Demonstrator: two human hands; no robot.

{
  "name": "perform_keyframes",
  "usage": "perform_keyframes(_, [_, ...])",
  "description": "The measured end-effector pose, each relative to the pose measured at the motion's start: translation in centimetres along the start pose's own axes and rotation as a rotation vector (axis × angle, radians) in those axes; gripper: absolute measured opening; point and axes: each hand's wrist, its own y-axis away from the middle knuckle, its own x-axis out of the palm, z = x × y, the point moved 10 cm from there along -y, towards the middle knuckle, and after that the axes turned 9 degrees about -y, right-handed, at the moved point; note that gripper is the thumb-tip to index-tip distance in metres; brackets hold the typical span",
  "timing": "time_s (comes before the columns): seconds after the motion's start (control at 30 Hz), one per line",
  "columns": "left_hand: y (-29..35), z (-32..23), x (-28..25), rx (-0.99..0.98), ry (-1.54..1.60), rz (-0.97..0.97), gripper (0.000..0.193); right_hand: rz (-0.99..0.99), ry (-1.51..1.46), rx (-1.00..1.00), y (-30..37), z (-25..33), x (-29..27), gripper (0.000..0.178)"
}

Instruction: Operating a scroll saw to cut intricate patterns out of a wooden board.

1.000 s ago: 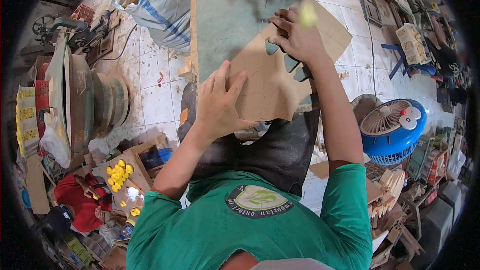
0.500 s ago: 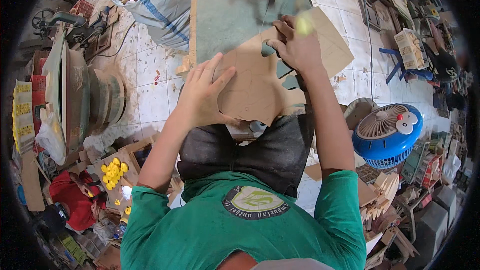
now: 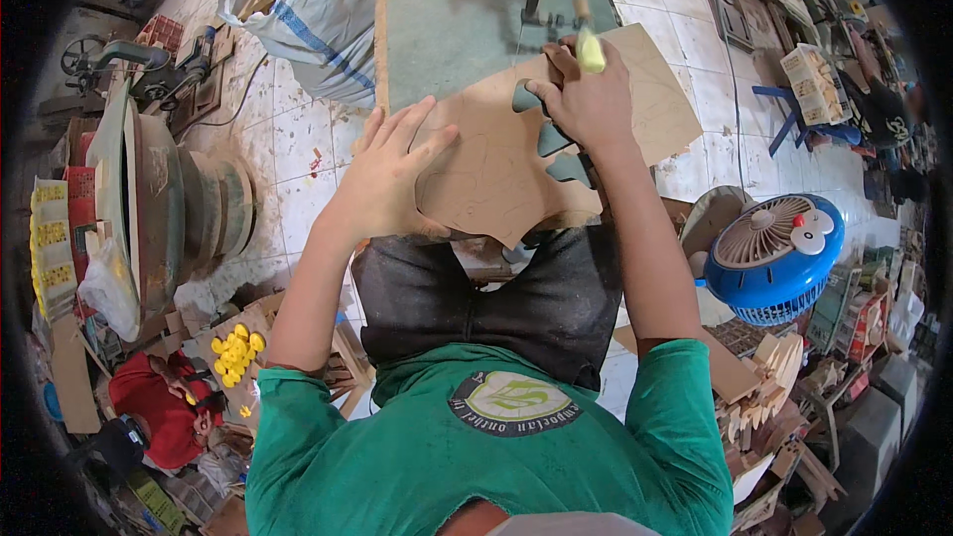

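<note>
On the tabletop [image 3: 437, 35] in the head view, a thin brown board [image 3: 486, 174] is laid. Its left side is covered by the left hand [image 3: 389, 174], fingers spread apart; the right hand [image 3: 593, 104] is rested beside the cut-outs [image 3: 552, 139], and whether its grip is closed cannot be told. The board is judged light and stiff, fragile at its narrow tongues, better held by broad uncut areas.

2 hands [image 3: 389, 177] [image 3: 596, 107] | 1 brn sht [image 3: 481, 174] | 1 fan [image 3: 774, 263] | 1 sack [image 3: 323, 35]
</note>
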Motion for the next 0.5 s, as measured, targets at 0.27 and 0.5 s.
perform_keyframes(0.27, [0.1, 2.6, 0.3, -0.030, -0.090, 0.115, 0.117, 0.008, 0.113, 0.123, 0.8, 0.8, -0.2, 0.053])
perform_keyframes(0.5, [2.6, 2.5, -0.6, -0.203, -0.218, 0.033, 0.107, 0.015, 0.128, 0.242, 1.2, 1.1, -1.0, 0.055])
